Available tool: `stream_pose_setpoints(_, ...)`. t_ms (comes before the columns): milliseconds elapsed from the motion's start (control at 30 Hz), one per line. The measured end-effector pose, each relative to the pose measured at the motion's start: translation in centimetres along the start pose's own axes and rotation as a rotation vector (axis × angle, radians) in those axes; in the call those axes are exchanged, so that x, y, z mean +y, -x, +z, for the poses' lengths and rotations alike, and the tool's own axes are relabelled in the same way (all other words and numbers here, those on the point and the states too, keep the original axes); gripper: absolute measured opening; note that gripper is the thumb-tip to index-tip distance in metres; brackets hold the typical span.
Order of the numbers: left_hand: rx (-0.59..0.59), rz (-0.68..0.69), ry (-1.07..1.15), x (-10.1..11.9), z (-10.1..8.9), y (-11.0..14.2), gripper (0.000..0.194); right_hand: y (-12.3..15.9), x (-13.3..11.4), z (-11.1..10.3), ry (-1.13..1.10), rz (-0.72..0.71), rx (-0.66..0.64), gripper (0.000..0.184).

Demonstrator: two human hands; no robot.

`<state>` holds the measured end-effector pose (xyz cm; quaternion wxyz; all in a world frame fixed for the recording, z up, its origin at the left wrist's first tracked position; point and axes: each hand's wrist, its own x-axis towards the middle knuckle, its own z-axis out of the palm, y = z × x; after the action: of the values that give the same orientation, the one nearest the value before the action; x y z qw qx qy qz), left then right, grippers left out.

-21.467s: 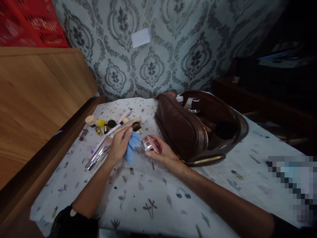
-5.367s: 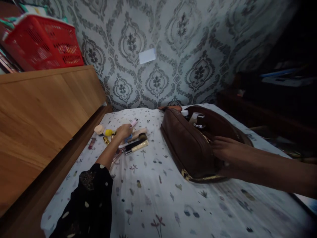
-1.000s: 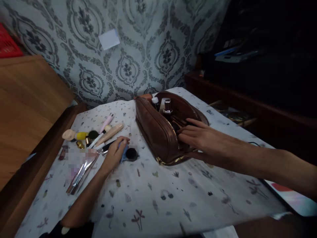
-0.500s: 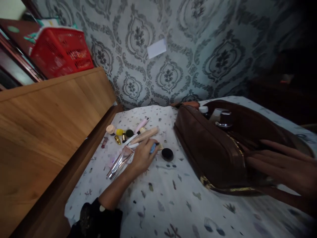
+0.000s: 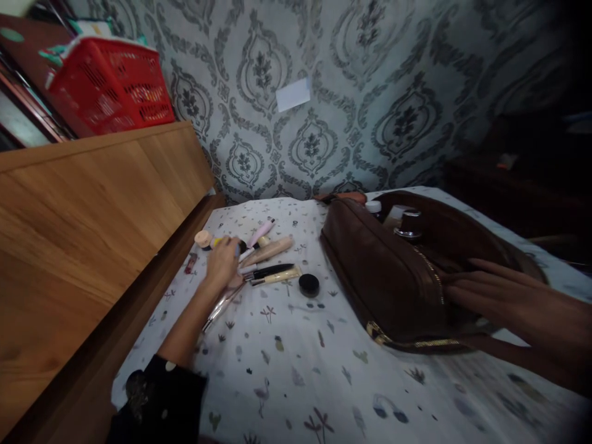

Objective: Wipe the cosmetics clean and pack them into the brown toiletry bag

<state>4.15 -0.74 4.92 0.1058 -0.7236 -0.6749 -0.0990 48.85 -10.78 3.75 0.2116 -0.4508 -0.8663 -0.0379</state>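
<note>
My left hand [image 5: 222,262] is over the scattered make-up, its fingers curled down with a small blue item [image 5: 237,250] showing at the fingertips; its kind is unclear. Around it lie a pink tube [image 5: 261,232], a beige tube [image 5: 272,248], a black pencil-like stick [image 5: 274,270], a cream-coloured slim stick [image 5: 277,276] and a round black compact [image 5: 309,285]. On the right, a brown leather bag [image 5: 370,265] stands unzipped. My right hand [image 5: 522,308] grips its near edge, fingers stretched into the opening and thumb outside.
Inside the bag show a white-capped bottle [image 5: 374,208] and a dark, silver-ringed cap [image 5: 409,223]. A wooden headboard [image 5: 102,197] borders the left, with a red basket [image 5: 111,86] on top. The patterned sheet [image 5: 296,370] reaches a wallpapered wall [image 5: 314,92].
My left hand has moved left from beside the compact to the far-left part of the pile, uncovering the black and cream sticks. My right hand stays at the bag.
</note>
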Motion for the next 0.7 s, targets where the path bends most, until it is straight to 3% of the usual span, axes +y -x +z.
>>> stream_pose_setpoints(100, -0.028, -0.086, -0.054, -3.3, -0.4, -2.8, 0.038, -0.1, 0.2, -0.3, 0.013, -0.092, 0.008, 0.022)
stream_pose_setpoints(167, -0.060, -0.129, -0.077, -5.3, -0.3, -4.4, 0.042, -0.2, 0.2, -0.4, 0.041, -0.082, -0.006, 0.018)
stream_pose_setpoints(300, -0.105, -0.136, -0.099, -7.5, 1.1, -5.8, 0.042, -0.2, -0.2, -0.7, 0.103, -0.085, -0.058, 0.014)
stream_pose_setpoints(467, -0.093, -0.071, -0.110, -7.4, 2.2, -5.8, 0.045, -0.3, -0.6, -0.9, 0.170, -0.119, -0.061, 0.021)
stream_pose_setpoints(700, -0.128, 0.132, -0.059, -5.0, 2.6, -5.9, 0.045, -0.1, -0.3, -0.5, 0.155, -0.141, -0.044, 0.021)
